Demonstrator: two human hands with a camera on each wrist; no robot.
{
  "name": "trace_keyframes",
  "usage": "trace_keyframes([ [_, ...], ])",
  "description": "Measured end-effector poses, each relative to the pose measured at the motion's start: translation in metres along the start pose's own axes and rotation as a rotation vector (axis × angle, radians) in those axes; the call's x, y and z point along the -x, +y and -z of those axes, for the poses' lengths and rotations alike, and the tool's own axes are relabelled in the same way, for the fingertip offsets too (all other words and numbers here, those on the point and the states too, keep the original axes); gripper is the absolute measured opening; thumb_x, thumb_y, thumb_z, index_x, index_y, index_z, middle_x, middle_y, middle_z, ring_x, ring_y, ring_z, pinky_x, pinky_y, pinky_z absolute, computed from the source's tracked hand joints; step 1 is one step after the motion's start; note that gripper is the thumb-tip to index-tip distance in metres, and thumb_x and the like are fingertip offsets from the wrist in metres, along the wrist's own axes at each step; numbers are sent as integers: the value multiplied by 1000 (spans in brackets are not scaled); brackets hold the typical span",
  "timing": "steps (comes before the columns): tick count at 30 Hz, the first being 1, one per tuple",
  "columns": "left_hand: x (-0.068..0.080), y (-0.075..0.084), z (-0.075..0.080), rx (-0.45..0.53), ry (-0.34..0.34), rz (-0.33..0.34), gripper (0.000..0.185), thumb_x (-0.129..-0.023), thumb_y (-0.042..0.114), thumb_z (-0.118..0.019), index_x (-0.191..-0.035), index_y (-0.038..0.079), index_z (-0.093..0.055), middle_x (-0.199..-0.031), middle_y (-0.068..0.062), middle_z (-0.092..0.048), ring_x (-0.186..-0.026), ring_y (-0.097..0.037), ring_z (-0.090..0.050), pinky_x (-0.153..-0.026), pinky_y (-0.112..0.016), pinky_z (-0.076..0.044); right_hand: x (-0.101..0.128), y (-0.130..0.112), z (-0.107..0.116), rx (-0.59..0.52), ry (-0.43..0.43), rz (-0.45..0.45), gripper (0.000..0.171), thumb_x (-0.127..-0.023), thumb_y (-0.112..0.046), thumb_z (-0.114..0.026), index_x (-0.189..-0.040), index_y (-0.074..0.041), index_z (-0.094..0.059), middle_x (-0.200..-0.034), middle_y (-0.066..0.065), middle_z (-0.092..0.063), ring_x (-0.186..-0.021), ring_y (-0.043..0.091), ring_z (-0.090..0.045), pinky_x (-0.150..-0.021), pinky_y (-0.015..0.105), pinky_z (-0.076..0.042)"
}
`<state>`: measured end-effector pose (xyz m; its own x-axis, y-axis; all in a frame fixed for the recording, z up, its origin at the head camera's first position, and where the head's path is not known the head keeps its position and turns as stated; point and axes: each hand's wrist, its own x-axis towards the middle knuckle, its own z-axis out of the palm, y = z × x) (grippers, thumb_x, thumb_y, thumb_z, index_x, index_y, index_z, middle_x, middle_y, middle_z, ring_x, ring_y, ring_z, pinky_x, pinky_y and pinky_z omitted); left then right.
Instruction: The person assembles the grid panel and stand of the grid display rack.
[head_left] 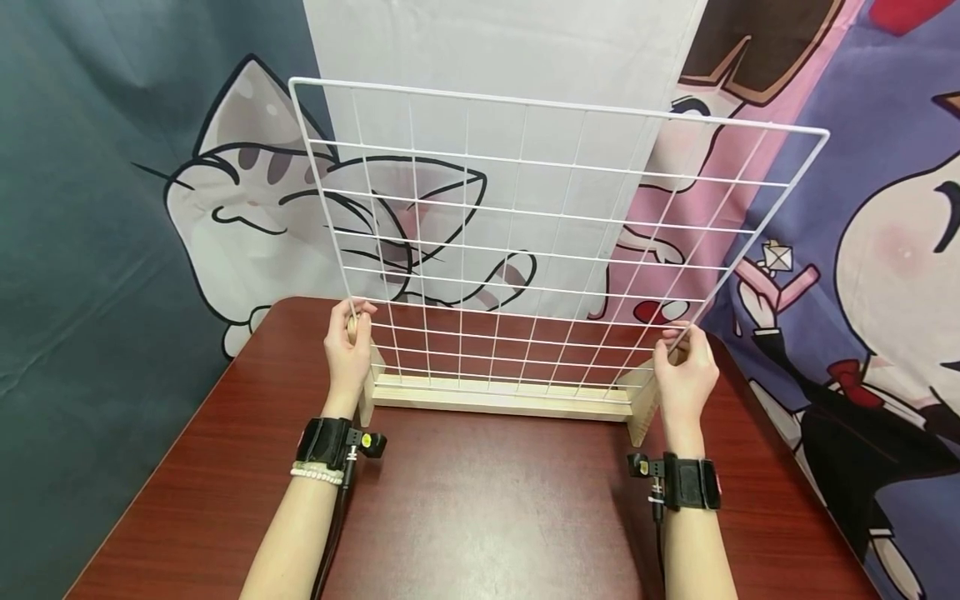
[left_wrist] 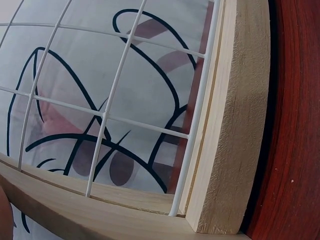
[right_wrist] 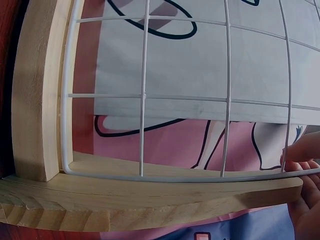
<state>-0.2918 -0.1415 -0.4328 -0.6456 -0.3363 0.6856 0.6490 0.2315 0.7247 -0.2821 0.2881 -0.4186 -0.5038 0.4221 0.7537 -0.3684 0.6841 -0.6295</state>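
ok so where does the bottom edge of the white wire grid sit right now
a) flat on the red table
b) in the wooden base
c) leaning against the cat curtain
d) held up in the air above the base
b: the white wire grid stands upright with its lower edge in the wooden base, while the left hand and the right hand grip its side edges.

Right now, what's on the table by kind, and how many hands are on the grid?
White wire grid: 1
Wooden base: 1
Hands gripping the grid's side edges: 2, left hand and right hand
Total: 4
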Motion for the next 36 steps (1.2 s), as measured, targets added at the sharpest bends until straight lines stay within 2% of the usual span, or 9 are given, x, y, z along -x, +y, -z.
trace_keyframes([
  [5,-1,0,0,-6,1,7,22,-96,-5,-49,-115,-14,-53,-99,-14,-62,-74,0,-50,-65,-11,-38,0,0,0,-8,5,-6,25,-79,5,-63,-104,3,-67,-89,18,-71,-76,21,-64,-74,4,-38],
  [9,-1,0,0,0,2,12,22,-96,-5,-49,-115,-13,-53,-98,-14,-62,-79,2,-52,-67,-12,-39,-1,-2,0,-20,13,-12,26,-78,7,-64,-103,2,-68,-88,18,-71,-76,24,-63,-73,4,-38],
  [15,-2,-1,0,-4,3,-14,21,-95,-6,-49,-114,-13,-53,-97,-17,-63,-63,-5,-45,-58,-11,-35,-2,-4,1,-21,11,-18,26,-78,6,-63,-104,2,-68,-89,17,-71,-78,29,-64,-74,5,-39],
  [18,-3,-2,-1,-1,4,-24,21,-95,-7,-49,-114,-14,-53,-97,-15,-63,-60,-3,-43,-56,-11,-34,-2,-3,1,-22,5,-14,26,-79,6,-62,-105,4,-66,-90,19,-70,-76,11,-63,-75,4,-39],
  [21,-4,-1,-1,3,5,-24,21,-95,-8,-49,-114,-14,-53,-96,-16,-63,-59,-1,-41,-55,-11,-33,-2,-2,1,-24,5,-8,25,-80,8,-61,-105,6,-65,-89,21,-69,-76,-10,-56,-75,3,-40],
  [22,-4,-1,-2,4,6,-24,21,-95,-7,-49,-114,-14,-53,-96,-17,-62,-59,-1,-41,-56,-11,-33,-2,-2,1,-26,5,-7,25,-80,8,-61,-105,7,-65,-89,22,-68,-76,-14,-53,-75,3,-40],
  [25,-4,-1,-2,-2,7,-27,21,-94,-7,-49,-114,-14,-53,-96,-18,-62,-58,-1,-40,-55,-11,-32,-1,-1,0,-25,13,-8,25,-79,10,-61,-104,7,-65,-88,20,-67,-75,-17,-51,-74,4,-40],
  [29,-4,-1,-1,0,7,-29,21,-94,-7,-49,-114,-15,-53,-95,-17,-63,-56,1,-39,-54,-11,-31,-1,-1,0,-23,7,-9,25,-79,9,-62,-104,6,-65,-89,22,-68,-75,-10,-53,-75,4,-40],
  [36,-2,-3,0,3,11,-17,21,-94,-8,-49,-113,-15,-53,-95,-9,-64,-59,-1,-42,-56,-11,-33,0,-2,0,-16,-12,-17,26,-79,6,-62,-105,5,-66,-90,20,-69,-77,22,-61,-76,5,-39],
])
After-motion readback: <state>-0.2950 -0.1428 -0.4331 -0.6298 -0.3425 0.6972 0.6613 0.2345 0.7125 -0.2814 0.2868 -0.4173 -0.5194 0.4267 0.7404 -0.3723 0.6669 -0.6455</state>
